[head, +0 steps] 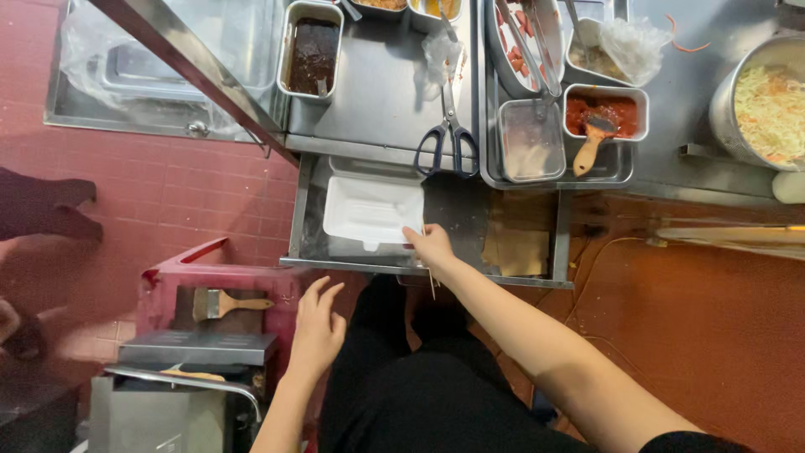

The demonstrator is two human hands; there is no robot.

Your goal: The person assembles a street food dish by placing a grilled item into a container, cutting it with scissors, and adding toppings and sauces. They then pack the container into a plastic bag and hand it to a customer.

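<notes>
Head view, looking straight down over a steel food counter and the person's dark-clothed lap. Right hand (432, 245) reaches forward to the low shelf (306, 220) under the counter; fingertips touch the near right corner of a white foam tray (369, 210) lying flat there. Whether the fingers pinch the tray's edge or only rest on it cannot be told. A thin wooden skewer (432, 281) appears to hang down from under that hand; its grip is hidden. Left hand (317, 329) hangs free at the person's side, fingers spread and loose, holding nothing, just right of a red crate (180, 273) with a flat brush (225, 303) lying on it. The hands are well apart. On the counter above: black-handled scissors (447, 134), a tin of dark sauce (313, 52), a tin of red sauce (605, 113) with a wooden-handled brush in it, an empty-looking clear tub (530, 141), and a large pot of shredded cabbage (767, 105) at far right. Brown paper sheets (513, 243) lie on the shelf to the right of the tray. Judged progress: early. The tray is empty, unlifted, and no food has gone into it; sauces and cabbage sit untouched by either hand.
</notes>
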